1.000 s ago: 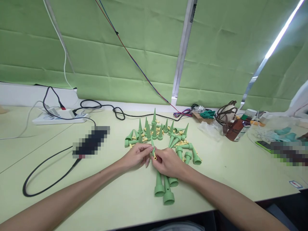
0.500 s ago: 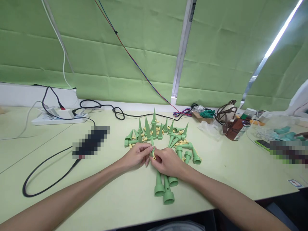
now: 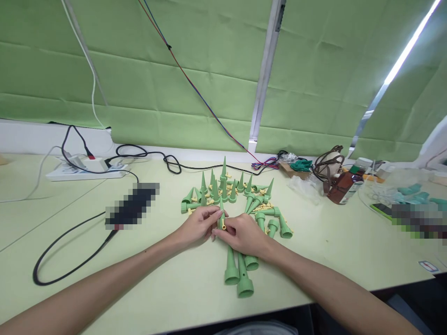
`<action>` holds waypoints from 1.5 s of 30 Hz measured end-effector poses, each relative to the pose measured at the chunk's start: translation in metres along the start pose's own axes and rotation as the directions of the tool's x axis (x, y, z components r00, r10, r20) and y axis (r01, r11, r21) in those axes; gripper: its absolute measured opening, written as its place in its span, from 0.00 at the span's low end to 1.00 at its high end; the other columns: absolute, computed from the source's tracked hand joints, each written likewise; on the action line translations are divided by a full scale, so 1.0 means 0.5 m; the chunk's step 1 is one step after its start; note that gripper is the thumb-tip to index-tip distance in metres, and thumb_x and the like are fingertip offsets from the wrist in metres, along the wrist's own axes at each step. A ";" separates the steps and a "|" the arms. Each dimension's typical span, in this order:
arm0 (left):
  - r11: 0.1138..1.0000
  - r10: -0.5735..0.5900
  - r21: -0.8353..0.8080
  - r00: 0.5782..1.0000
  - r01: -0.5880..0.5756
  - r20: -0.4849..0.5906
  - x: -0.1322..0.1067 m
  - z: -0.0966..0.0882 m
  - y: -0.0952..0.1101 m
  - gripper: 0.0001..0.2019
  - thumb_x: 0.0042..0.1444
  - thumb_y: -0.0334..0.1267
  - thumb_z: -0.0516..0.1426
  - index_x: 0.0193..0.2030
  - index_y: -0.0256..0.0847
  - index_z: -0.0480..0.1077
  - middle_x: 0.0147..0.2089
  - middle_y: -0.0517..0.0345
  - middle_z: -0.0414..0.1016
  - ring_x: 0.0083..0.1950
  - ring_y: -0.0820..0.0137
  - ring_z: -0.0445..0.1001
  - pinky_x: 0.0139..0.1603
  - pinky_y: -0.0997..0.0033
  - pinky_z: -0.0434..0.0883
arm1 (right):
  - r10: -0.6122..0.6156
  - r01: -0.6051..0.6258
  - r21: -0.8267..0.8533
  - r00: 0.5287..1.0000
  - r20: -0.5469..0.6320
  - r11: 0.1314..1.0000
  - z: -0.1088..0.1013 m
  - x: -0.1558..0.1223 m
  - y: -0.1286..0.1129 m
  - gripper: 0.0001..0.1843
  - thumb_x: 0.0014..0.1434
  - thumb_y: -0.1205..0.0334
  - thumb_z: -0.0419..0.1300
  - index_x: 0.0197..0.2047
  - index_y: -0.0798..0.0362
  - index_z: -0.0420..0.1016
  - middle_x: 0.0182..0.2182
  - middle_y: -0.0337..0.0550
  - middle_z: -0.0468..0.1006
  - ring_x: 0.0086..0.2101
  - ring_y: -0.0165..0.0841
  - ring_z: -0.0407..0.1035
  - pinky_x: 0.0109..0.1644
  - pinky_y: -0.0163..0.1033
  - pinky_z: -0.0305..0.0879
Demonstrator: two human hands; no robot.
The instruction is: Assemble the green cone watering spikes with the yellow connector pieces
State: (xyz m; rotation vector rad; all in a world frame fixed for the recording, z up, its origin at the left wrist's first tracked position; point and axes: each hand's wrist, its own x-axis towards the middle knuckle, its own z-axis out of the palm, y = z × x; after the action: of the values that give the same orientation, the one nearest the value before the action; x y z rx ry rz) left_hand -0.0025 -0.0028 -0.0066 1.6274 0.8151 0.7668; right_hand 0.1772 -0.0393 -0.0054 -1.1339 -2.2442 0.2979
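Note:
Between my hands a green plastic watering spike (image 3: 221, 207) points away from me, with a small yellow valve (image 3: 224, 225) on its side facing me. My left hand (image 3: 198, 227) pinches the spike from the left, thumb and fingers closed. From the right, my right hand (image 3: 246, 235) is closed on the same spike, its thumb just under the yellow valve. The spike's base is hidden by my fingers. Several loose green spikes (image 3: 245, 284) lie below my right hand. Beyond my hands, several more spikes (image 3: 215, 190) stand or lie among small yellow valves (image 3: 263, 208).
To the left are a black, blurred-out device (image 3: 131, 207) with a cable and a white power strip (image 3: 87, 173). At the right stand a brown bottle (image 3: 344, 186), a clear plastic bag (image 3: 304, 187) and a cardboard box (image 3: 293, 171). The table's front edge (image 3: 279, 311) is near my right forearm.
My right thumb has shifted slightly left under the valve, and more of the valve's stem shows. At the far right edge, a hand has gone out of view.

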 end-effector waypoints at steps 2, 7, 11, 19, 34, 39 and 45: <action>1.000 -0.002 -0.017 1.000 0.002 -0.016 0.001 -0.001 -0.004 0.22 0.61 0.56 0.55 0.38 0.35 0.73 0.19 0.63 0.65 0.17 0.76 0.63 0.17 0.78 0.56 | -0.001 0.001 0.006 1.000 -0.002 1.000 0.000 0.000 -0.001 0.25 0.62 0.56 0.61 0.19 0.53 0.55 0.15 0.30 0.55 0.18 0.23 0.49 0.26 0.32 0.45; 0.999 0.034 0.013 0.996 -0.034 -0.080 0.003 0.000 -0.008 0.21 0.61 0.56 0.54 0.36 0.36 0.71 0.18 0.65 0.62 0.17 0.76 0.62 0.17 0.77 0.57 | -0.012 0.014 0.049 0.999 -0.050 0.999 -0.006 0.003 0.000 0.28 0.65 0.51 0.56 0.19 0.53 0.52 0.15 0.30 0.53 0.18 0.24 0.48 0.26 0.33 0.45; 0.980 0.128 0.175 0.971 -0.092 -0.204 0.003 -0.001 -0.004 0.18 0.62 0.52 0.55 0.32 0.37 0.68 0.21 0.65 0.61 0.20 0.76 0.62 0.21 0.76 0.59 | 0.003 0.004 0.064 0.993 -0.116 0.998 -0.017 0.009 0.008 0.28 0.70 0.52 0.49 0.19 0.53 0.51 0.15 0.31 0.52 0.19 0.24 0.47 0.25 0.34 0.45; 0.933 0.163 0.354 0.950 -0.061 -0.265 0.003 -0.002 -0.010 0.15 0.59 0.47 0.57 0.45 0.39 0.66 0.21 0.68 0.62 0.22 0.75 0.61 0.24 0.76 0.58 | 0.037 -0.031 0.048 0.991 -0.131 0.998 -0.023 0.014 0.015 0.27 0.71 0.53 0.47 0.20 0.52 0.53 0.16 0.32 0.53 0.19 0.25 0.48 0.25 0.34 0.46; 0.879 0.167 0.477 0.948 -0.019 -0.270 0.003 -0.004 -0.013 0.08 0.59 0.42 0.54 0.36 0.40 0.69 0.18 0.68 0.59 0.21 0.74 0.58 0.26 0.74 0.55 | 0.032 -0.020 0.085 0.988 -0.153 0.996 -0.020 0.015 0.018 0.25 0.70 0.54 0.47 0.22 0.52 0.52 0.17 0.32 0.55 0.20 0.25 0.50 0.27 0.34 0.46; 0.857 0.213 0.515 0.925 -0.021 -0.315 0.005 -0.009 -0.011 0.10 0.60 0.44 0.54 0.36 0.40 0.71 0.19 0.65 0.63 0.22 0.72 0.61 0.26 0.73 0.56 | 0.089 -0.047 0.150 0.955 -0.285 0.987 -0.040 0.026 0.035 0.17 0.70 0.54 0.47 0.31 0.52 0.62 0.20 0.32 0.63 0.21 0.26 0.56 0.27 0.33 0.51; 0.784 0.204 0.620 0.947 -0.007 -0.248 0.004 -0.011 -0.014 0.10 0.62 0.42 0.51 0.39 0.40 0.69 0.20 0.65 0.66 0.23 0.71 0.64 0.28 0.72 0.59 | 0.185 -0.114 0.185 0.880 -0.437 0.976 -0.065 0.042 0.074 0.10 0.68 0.56 0.51 0.36 0.51 0.65 0.21 0.33 0.67 0.21 0.28 0.61 0.28 0.33 0.56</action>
State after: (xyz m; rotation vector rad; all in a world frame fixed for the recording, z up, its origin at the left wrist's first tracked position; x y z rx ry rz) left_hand -0.0069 0.0028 -0.0123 2.1829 1.3029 0.9037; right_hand 0.2118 -0.0024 0.0126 -1.1584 -1.6989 0.2350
